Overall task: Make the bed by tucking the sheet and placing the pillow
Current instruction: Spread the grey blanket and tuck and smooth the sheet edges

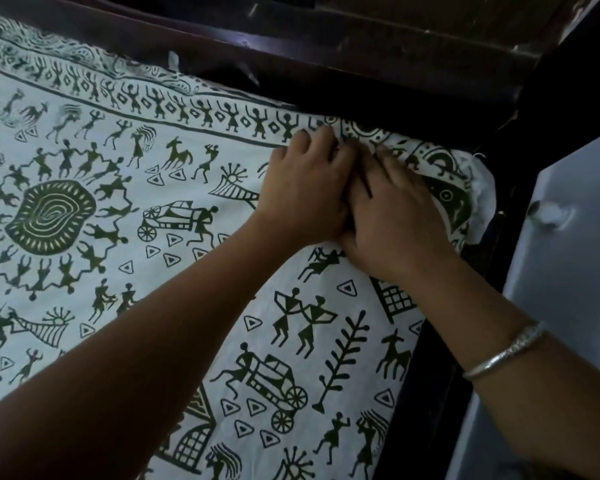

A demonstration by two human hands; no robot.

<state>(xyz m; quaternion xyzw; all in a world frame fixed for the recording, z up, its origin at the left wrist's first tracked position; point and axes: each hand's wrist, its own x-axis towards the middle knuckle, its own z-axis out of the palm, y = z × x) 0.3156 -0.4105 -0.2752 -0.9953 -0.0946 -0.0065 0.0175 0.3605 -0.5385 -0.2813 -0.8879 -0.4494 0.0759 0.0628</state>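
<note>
Hands meet at the far right corner of the bed: left hand (303, 188) and right hand (394, 216) lie side by side, fingers curled, bunching the printed sheet (174, 209) beside the dark bed frame (378, 81). Tucking well probably means drawing that loose corner taut, then pushing it deep under the mattress edge. No pillow is in view.

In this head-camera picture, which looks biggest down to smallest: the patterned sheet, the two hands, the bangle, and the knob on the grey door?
1. Sheet, filling most of the view.
2. Left hand and right hand: about alike, not ranked.
3. Bangle and knob: close in apparent size; the bangle is nearer the camera, so unsure.
</note>
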